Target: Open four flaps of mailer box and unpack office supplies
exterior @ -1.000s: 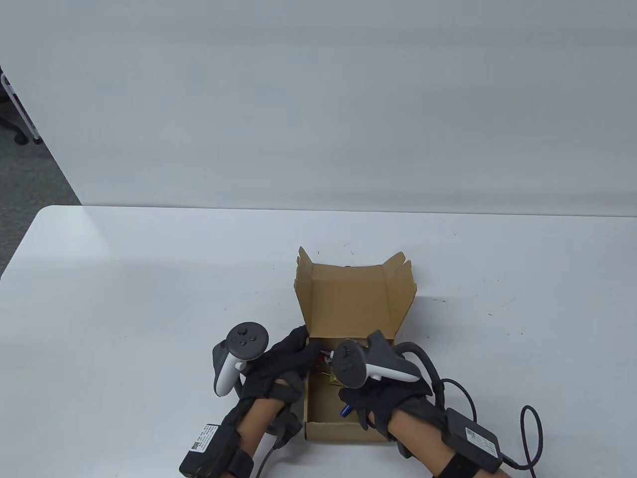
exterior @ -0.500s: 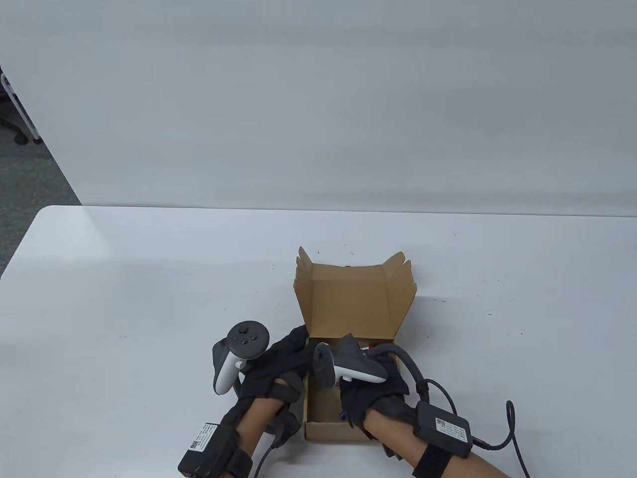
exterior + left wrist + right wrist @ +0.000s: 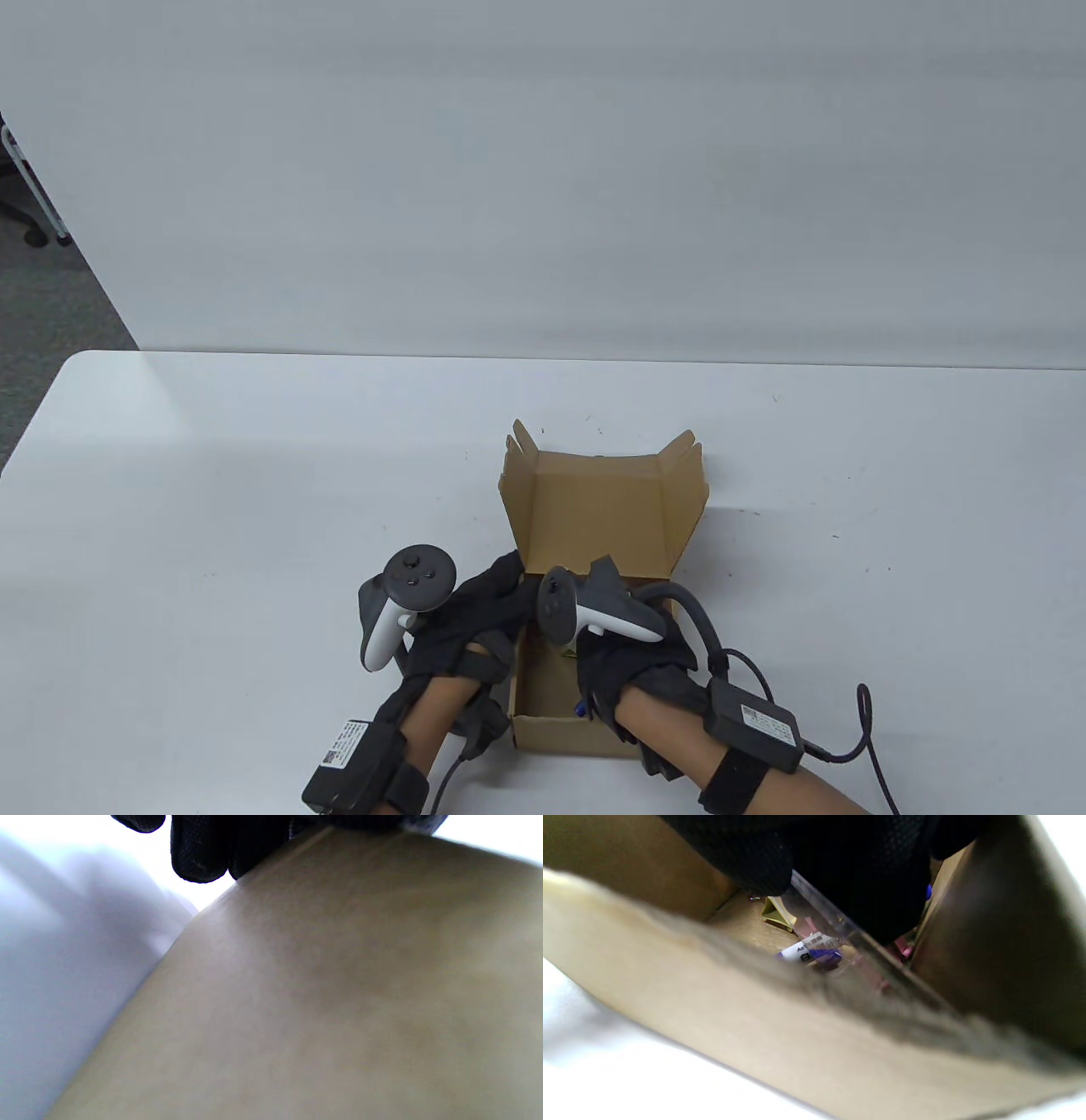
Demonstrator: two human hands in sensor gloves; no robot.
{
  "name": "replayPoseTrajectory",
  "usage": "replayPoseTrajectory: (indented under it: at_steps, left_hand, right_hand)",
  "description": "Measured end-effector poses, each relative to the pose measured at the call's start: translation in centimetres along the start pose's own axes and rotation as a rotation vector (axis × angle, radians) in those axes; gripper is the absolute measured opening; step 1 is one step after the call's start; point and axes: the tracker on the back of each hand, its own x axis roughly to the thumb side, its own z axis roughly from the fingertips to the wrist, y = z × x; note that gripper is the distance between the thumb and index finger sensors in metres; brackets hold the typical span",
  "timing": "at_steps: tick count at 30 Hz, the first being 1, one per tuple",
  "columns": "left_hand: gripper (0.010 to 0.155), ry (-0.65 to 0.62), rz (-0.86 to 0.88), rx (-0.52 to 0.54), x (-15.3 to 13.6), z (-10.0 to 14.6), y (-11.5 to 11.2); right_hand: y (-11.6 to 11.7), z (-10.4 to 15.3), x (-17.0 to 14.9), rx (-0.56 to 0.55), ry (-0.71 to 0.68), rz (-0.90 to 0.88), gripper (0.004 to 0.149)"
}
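Currently the mailer box (image 3: 585, 611) stands on the table (image 3: 212, 509) directly between the two hands, its lid flap raised upright on the side away from the person and its small side tabs spread outward.

Contents: the right wrist view shows a blue-capped marker (image 3: 808, 952), a yellow-green binder clip (image 3: 777, 913), a clear ruler-like strip (image 3: 840, 926) and some pink items, too blurred to identify, all on the box floor.

Right hand (image 3: 632, 671): reaches down inside the box, fingers curled over the clear strip. Whether the strip is actually gripped or only touched cannot be told from either view.

Left hand (image 3: 475, 624): rests against the outer left wall of the box, fingers (image 3: 199, 849) lying over the top edge of the cardboard and bracing it; nothing is curled round or pinched.

Hazards, judged from this position:
- A long strip lifted at an angle may catch under the near wall and tip or drag the light box, if the left hand releases its brace.
- A smooth strip held through glove fabric may slip and fall back.
- Small loose items may be swept along and scatter off the near table edge.
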Motion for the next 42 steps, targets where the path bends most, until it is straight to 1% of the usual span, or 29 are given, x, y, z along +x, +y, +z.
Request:
replayPoseTrajectory:
  at_steps: [3, 7, 11, 15, 17, 18, 19, 20, 21, 24, 27, 28, 33, 37, 42]
  left_hand:
    - [0.061, 0.002, -0.028, 0.011, 0.2, 0.1, -0.2]
    - [0.061, 0.004, 0.002, 0.0, 0.0, 0.0, -0.1]
    - [0.061, 0.003, -0.005, 0.0, -0.1, 0.0, -0.1]
    - [0.061, 0.002, 0.004, -0.001, -0.1, 0.0, -0.1]
    - [0.061, 0.002, 0.003, 0.0, -0.1, 0.0, -0.1]
    - [0.061, 0.003, 0.006, -0.001, -0.1, 0.1, -0.1]
    - [0.061, 0.003, 0.006, -0.001, -0.1, 0.0, -0.1]
    - [0.061, 0.003, 0.008, -0.002, -0.1, 0.1, -0.1]
    - [0.061, 0.003, 0.01, -0.003, -0.1, 0.1, -0.2]
    - [0.061, 0.003, 0.016, -0.004, -0.1, 0.1, -0.2]
    - [0.061, 0.003, 0.021, -0.006, -0.1, 0.1, -0.2]
    - [0.061, 0.004, 0.025, -0.007, -0.1, 0.1, -0.2]
    - [0.062, 0.003, 0.034, -0.01, -0.1, 0.2, -0.2]
    - [0.061, 0.003, 0.037, -0.011, -0.2, 0.2, -0.2]
    - [0.061, 0.0, 0.032, -0.011, -0.2, 0.2, -0.2]
  right_hand:
    - [-1.0, 0.6, -0.3, -0.006, 0.0, -0.022, 0.035]
    - [-2.4, 2.0, -0.6, -0.052, -0.005, 0.006, 0.036]
    - [-3.2, 4.4, -1.7, -0.141, -0.041, 0.062, 0.035]
    - [-3.1, 6.3, -2.9, -0.236, -0.073, 0.128, 0.034]
    - [-2.8, 7.4, -3.7, -0.318, -0.118, 0.179, 0.034]
    - [-2.6, 8.1, -4.1, -0.389, -0.142, 0.209, 0.034]
    - [-2.5, 8.3, -4.4, -0.417, -0.168, 0.223, 0.034]
    - [-2.4, 9.1, -5.2, -0.49, -0.184, 0.221, 0.033]
    - [-2.3, 9.5, -5.6, -0.531, -0.212, 0.224, 0.033]
    - [-2.2, 10.7, -7.5, -0.643, -0.322, 0.202, 0.033]
    - [-2.3, 11.7, -9.1, -0.708, -0.347, 0.159, 0.033]
    - [-2.4, 12.1, -9.8, -0.747, -0.36, 0.145, 0.033]
    - [-2.1, 12.9, -11.4, -0.8, -0.378, 0.134, 0.033]
    - [-2.1, 13.0, -12.7, -0.811, -0.325, 0.125, 0.033]
    - [-1.7, 11.8, -15.5, -0.778, -0.231, 0.101, 0.033]
